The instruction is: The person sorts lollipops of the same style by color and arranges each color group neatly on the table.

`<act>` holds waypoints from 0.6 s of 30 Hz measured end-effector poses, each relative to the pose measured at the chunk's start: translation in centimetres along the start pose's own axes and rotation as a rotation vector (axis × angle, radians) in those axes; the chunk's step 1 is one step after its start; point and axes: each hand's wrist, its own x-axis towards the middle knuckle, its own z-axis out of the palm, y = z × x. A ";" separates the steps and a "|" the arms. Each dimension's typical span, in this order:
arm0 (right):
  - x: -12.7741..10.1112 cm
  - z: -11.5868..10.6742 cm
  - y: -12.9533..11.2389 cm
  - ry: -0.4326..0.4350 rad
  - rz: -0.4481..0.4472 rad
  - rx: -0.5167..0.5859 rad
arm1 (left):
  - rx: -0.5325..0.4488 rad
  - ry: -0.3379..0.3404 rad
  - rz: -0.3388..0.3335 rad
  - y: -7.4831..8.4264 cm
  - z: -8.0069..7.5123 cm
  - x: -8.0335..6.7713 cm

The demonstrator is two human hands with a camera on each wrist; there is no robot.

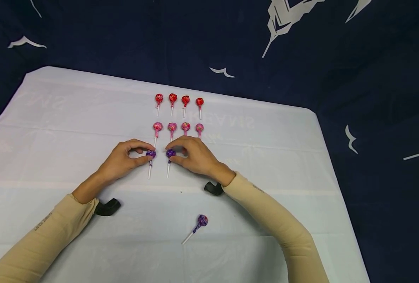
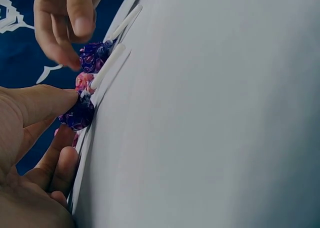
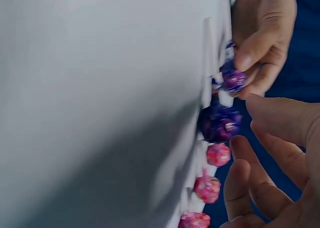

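Two purple lollipops lie side by side on the white table cover (image 1: 71, 129), below a row of pink lollipops (image 1: 178, 127). My left hand (image 1: 147, 153) pinches the head of the left purple lollipop (image 1: 150, 154) between thumb and forefinger; the left wrist view shows the thumb against that lollipop (image 2: 77, 115). My right hand (image 1: 171, 154) has its fingertips curled round the head of the right purple lollipop (image 1: 171, 153), seen up close as a purple lollipop (image 3: 220, 123) in the right wrist view. Both sticks point towards me.
A row of red lollipops (image 1: 179, 100) lies furthest back. One loose purple lollipop (image 1: 202, 221) lies nearer me, stick to the lower left. Dark blue patterned cloth (image 1: 372, 98) surrounds the table. Black wrist mounts (image 1: 107, 207) sit under both forearms.
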 end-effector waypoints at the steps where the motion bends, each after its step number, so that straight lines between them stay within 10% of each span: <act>1: -0.3 -0.1 -0.2 0.002 0.000 0.010 | 0.003 0.001 -0.001 0.0 0.0 0.0; 18: -9.3 -0.2 -4.8 -0.143 -0.033 -0.031 | -0.007 0.009 -0.010 0.0 0.1 -0.1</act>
